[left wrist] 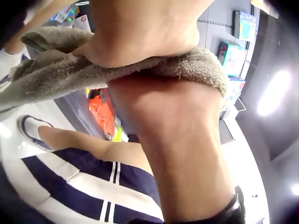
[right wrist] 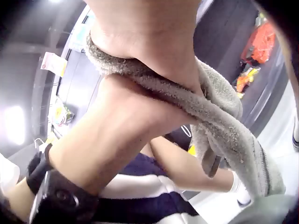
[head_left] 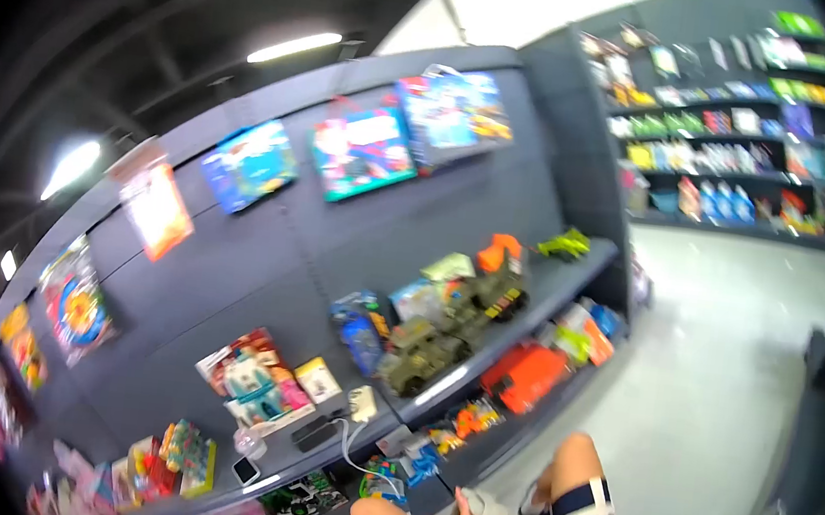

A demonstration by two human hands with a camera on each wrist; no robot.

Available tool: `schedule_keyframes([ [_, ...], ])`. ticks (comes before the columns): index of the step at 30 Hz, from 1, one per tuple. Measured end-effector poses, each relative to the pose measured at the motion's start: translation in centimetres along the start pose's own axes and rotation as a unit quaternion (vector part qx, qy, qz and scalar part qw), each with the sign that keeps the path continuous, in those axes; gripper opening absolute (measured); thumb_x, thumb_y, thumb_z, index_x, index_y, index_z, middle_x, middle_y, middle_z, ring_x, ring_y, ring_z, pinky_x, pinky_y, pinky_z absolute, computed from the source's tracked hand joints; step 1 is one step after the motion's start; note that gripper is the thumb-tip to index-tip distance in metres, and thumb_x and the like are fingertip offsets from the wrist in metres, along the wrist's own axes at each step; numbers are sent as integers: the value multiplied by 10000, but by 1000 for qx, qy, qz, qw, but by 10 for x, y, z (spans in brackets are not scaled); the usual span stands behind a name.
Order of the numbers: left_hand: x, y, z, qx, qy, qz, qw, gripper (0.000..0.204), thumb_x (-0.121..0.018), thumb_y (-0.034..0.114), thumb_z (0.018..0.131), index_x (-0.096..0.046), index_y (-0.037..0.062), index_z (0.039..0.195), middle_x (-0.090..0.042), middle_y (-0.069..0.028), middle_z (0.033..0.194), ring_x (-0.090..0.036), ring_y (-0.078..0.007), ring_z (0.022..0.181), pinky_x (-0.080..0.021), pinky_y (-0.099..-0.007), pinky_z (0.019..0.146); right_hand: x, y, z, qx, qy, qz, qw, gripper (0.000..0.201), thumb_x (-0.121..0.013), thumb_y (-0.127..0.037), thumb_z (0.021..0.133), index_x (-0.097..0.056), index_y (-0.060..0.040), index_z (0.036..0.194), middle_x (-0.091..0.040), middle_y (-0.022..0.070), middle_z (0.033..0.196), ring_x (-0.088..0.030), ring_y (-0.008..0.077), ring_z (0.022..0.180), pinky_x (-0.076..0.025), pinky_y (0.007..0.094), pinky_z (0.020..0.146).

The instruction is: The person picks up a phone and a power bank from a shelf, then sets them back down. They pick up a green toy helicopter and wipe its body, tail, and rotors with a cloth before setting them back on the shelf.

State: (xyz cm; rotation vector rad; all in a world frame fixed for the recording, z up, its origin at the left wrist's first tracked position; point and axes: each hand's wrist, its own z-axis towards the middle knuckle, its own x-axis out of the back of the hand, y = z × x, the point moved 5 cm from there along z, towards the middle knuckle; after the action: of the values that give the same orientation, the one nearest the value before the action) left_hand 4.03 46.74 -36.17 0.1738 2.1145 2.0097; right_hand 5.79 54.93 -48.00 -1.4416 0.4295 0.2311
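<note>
A grey terry towel is bunched between my two hands, low in front of my knees. In the left wrist view, my left hand comes in from the top and presses into the towel's folds. My right hand grips the same towel from below, close against the left. From the right wrist view, my right hand is above and my left hand below, with the towel twisted between them and a loose end hanging down. Most fingers are hidden by the cloth and wrists.
Beside me stands a dark shelf unit with toy trucks, a phone and a white cable. Below lies an orange-red package. Boxed toys hang on the panel. A pale floor stretches to stocked shelves behind.
</note>
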Motion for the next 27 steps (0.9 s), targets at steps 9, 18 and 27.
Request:
schedule_keyframes([
  [9, -85, -4, -7, 128, -106, -283, 945, 579, -501, 465, 1021, -523, 46, 1421, -598, -128, 1374, -569, -307, 1256, -440, -419, 1081, 90, -149, -119, 106, 102, -247, 958, 478, -446, -266, 1008, -515, 5, 1396, -564, 160, 1408, -482, 259, 1353, -317, 389, 1173],
  [18, -119, -58, -10, 235, -223, -125, 938, 539, -343, 486, 1070, -553, 91, 1372, -604, -104, 1368, -600, -241, 1207, -444, -410, 1076, 121, -200, -145, -48, 201, -202, 957, 485, -455, -331, 1007, -551, -2, 1350, -586, 171, 1373, -502, 258, 1326, -338, 390, 1135],
  [27, -103, -243, 123, 178, -468, 586, 637, 535, -354, 480, 1065, -552, 93, 1377, -619, -105, 1348, -612, -245, 1189, -445, -411, 1072, 196, -298, -125, -293, 324, -56, 898, 505, -463, -396, 1006, -586, -8, 1305, -608, 181, 1338, -522, 256, 1298, -360, 391, 1098],
])
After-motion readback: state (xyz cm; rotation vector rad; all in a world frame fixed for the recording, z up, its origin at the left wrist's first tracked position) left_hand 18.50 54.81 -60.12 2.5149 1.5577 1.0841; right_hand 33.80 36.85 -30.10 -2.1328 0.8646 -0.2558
